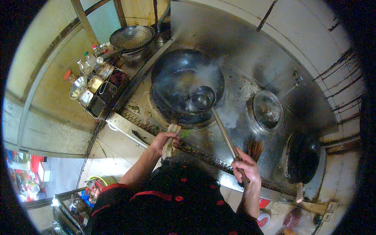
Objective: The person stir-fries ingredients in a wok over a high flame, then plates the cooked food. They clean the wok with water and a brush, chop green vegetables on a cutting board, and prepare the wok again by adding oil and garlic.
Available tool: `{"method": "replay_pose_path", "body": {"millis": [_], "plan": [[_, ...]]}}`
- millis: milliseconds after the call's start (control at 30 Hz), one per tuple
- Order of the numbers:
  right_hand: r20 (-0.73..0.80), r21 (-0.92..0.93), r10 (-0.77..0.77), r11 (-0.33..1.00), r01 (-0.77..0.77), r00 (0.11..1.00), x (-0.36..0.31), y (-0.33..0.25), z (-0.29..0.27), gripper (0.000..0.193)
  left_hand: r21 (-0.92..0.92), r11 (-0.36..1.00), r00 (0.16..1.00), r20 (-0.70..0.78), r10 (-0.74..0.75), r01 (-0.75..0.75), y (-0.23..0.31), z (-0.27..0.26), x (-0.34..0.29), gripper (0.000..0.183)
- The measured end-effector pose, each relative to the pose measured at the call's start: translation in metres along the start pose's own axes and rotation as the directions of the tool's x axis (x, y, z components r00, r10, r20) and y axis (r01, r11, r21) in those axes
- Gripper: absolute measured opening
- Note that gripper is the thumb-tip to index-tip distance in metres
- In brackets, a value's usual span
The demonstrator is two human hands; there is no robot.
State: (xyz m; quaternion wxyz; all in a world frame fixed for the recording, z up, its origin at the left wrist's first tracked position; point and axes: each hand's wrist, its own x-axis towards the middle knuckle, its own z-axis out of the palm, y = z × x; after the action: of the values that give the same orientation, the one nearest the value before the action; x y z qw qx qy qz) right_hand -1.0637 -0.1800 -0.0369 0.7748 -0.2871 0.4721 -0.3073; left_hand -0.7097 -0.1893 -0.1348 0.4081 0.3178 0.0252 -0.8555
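Observation:
A large black wok (172, 68) sits on the stove, with steam rising from it. My left hand (163, 141) is closed round a folded beige cloth (168, 149) at the wok's near edge, where the handle would be; the cloth and fingers hide whether a handle is inside. In my right hand (247, 169) is the wooden grip of a long metal ladle (224, 131). Its dark round bowl hangs over the right side of the wok. A green leaf scrap (185, 134) lies just right of my left hand.
Left of the stove stand a rack of seasoning containers (96, 84), several bottles (89, 58) and a perforated strainer (131, 37). To the right are a round basin (268, 111), a bamboo brush (254, 149) and a second wok (303, 158). A bin (103, 180) stands low at left.

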Motion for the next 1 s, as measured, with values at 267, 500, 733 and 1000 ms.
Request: {"method": "replay_pose_path", "body": {"millis": [267, 500, 733, 1000], "plan": [[-0.22, -0.893, -0.526, 0.448, 0.048, 0.822, 0.008, 0.056, -0.027, 0.071, -0.058, 0.998, 0.998, 0.053, -0.036, 0.039, 0.003, 0.011, -0.01, 0.013], [-0.011, -0.985, -0.855, -0.081, -0.155, 0.519, 0.02, 0.191, -0.11, 0.064, -0.125, 0.992, 0.999, 0.032, -0.026, 0.03, 0.005, 0.007, -0.006, 0.021], [-0.649, -0.725, -0.553, 0.242, -0.644, 0.523, 0.008, 0.177, -0.184, 0.088, -0.026, 0.997, 0.997, 0.016, -0.079, 0.079, 0.008, 0.005, -0.004, 0.018], [-0.177, -0.974, -0.812, 0.226, 0.021, 0.557, 0.055, 0.038, -0.012, 0.072, -0.065, 0.997, 0.999, -0.009, -0.046, 0.045, 0.002, 0.01, -0.004, 0.011]]}}
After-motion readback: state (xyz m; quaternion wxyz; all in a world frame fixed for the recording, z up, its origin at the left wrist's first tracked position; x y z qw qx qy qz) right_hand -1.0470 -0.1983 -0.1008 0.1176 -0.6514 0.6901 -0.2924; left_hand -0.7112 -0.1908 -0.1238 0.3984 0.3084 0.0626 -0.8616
